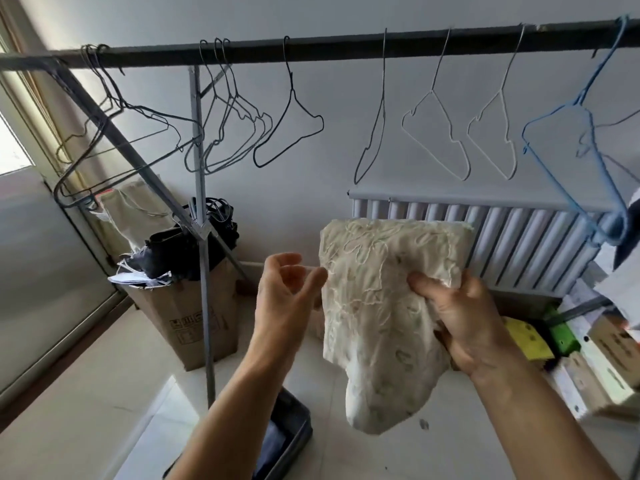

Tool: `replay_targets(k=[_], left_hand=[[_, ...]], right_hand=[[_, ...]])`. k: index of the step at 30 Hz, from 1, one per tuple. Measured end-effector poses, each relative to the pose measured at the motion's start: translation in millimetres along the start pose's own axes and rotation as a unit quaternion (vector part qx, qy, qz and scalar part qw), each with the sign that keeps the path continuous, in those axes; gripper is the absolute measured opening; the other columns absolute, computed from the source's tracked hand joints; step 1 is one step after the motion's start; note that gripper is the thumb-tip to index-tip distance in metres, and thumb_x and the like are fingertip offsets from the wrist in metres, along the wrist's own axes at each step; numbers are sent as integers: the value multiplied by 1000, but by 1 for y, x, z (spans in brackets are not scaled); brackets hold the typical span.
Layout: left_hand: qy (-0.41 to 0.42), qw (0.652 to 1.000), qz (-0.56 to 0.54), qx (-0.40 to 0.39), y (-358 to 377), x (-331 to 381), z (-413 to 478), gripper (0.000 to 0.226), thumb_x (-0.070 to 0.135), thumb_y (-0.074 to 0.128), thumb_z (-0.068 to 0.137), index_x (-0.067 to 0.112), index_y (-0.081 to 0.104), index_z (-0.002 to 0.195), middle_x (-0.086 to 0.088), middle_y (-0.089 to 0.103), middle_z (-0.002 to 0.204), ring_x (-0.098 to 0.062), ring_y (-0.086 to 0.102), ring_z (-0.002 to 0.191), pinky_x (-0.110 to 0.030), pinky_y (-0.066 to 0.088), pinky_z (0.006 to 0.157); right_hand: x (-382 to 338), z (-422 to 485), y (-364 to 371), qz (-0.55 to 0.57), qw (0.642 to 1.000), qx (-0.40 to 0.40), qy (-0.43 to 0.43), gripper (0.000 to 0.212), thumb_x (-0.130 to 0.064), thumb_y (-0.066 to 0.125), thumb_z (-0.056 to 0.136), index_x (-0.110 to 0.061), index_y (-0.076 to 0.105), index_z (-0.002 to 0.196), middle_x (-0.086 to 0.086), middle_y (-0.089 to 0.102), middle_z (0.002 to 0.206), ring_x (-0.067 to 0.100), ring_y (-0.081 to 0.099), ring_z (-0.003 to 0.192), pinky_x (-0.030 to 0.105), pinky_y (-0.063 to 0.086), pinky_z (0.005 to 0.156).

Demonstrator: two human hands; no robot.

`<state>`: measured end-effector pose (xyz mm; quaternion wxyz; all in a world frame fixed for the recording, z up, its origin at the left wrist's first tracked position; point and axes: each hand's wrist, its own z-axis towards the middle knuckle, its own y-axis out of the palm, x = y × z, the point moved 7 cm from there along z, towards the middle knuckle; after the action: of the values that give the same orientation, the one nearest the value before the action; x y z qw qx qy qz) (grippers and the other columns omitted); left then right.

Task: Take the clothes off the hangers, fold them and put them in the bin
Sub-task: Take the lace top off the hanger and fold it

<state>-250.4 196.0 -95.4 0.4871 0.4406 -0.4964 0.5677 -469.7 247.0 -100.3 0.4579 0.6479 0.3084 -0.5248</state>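
A folded cream embroidered garment (377,306) hangs in the air in front of me. My right hand (464,320) grips its right edge, thumb on the front. Just left of the cloth my left hand (287,296) hovers with relaxed, slightly curled fingers, its fingertips near the garment's left edge and nothing held. Several bare wire hangers (291,133) hang on the dark rail (346,46) above; a blue hanger (575,140) hangs at the right. The grey bin (294,441) stands on the floor below my left forearm, with dark folded cloth inside.
A cardboard box (187,317) stuffed with dark clothes and bags stands behind the rack's grey upright pole (204,271). A white radiator (519,237) lines the back wall. Boxes and yellow and green items (543,334) are stacked at the right. A window is at the left.
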Motion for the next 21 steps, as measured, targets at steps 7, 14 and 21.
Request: replay_targets(k=[7,14,21], left_hand=[[-272,901,-271,-203,47,-52,-35,63,61,54,85,12,60,126,-13,73,112,-29,71,100,-45,57,89],[-234,859,-443,-107,32,-61,-27,94,51,89,59,3,55,133,-19,65,126,-35,63,116,-51,43,107],[-230,827,-504,-98,16,-56,-25,72,37,82,72,6,58,132,-21,63,128,-36,60,120,-53,44,106]], right_hand=[[27,-25,45,11,998,32,-45,29,-8,68,85,-20,69,111,-1,75,105,19,70,100,47,54,92],[54,-48,76,160,983,-68,55,42,-25,63,82,-18,61,123,6,72,115,26,69,105,46,53,89],[65,-50,75,113,992,-39,33,30,-7,59,91,-24,66,114,3,74,109,24,70,101,53,52,92]])
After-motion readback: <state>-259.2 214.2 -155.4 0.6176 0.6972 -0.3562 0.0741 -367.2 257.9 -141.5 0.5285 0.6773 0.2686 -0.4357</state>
